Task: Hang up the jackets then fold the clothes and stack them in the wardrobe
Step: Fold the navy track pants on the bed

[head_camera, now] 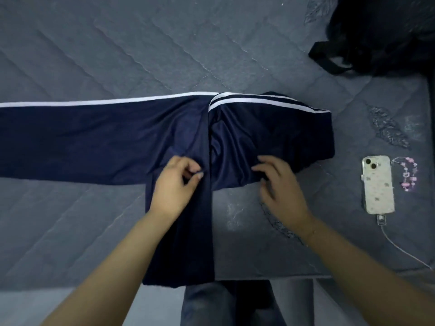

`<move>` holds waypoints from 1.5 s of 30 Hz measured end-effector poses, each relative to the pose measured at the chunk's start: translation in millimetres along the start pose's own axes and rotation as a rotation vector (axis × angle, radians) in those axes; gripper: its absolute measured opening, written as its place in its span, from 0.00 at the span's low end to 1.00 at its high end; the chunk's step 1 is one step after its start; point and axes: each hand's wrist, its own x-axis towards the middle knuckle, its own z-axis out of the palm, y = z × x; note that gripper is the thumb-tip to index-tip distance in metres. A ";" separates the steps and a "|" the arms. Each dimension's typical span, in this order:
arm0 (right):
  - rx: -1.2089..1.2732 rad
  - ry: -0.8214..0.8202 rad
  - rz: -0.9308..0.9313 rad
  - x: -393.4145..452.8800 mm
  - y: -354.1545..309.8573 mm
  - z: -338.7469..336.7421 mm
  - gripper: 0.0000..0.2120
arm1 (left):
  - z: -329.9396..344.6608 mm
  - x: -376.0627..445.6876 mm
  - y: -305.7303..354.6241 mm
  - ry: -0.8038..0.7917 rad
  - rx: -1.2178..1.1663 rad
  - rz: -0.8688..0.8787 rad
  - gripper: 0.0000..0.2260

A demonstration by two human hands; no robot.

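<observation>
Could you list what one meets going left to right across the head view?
Trouser leg → left hand → right hand → phone → bead charm.

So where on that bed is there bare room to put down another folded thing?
The widest bare stretch of the grey quilt lies beyond the navy track pants, up to the black bag. Another lies at the near left, below the long leg. On the right it is crowded: the phone, its cable and a bead charm.
</observation>
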 end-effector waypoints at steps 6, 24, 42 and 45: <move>0.333 -0.184 0.375 -78.4 -23.3 62.1 0.17 | 57.7 -146.7 -37.4 -0.043 -0.036 -0.385 0.14; 0.129 -0.405 0.026 -69.0 -93.6 73.4 0.21 | -0.7 -194.7 -93.1 0.130 -0.450 -0.451 0.09; -0.265 -0.392 0.066 117.5 -277.2 245.7 0.21 | -222.9 -74.8 -268.7 0.161 0.166 -0.248 0.16; -0.279 -0.403 -0.045 120.8 -296.9 256.5 0.20 | -200.8 -139.2 -265.7 0.301 0.014 -0.216 0.08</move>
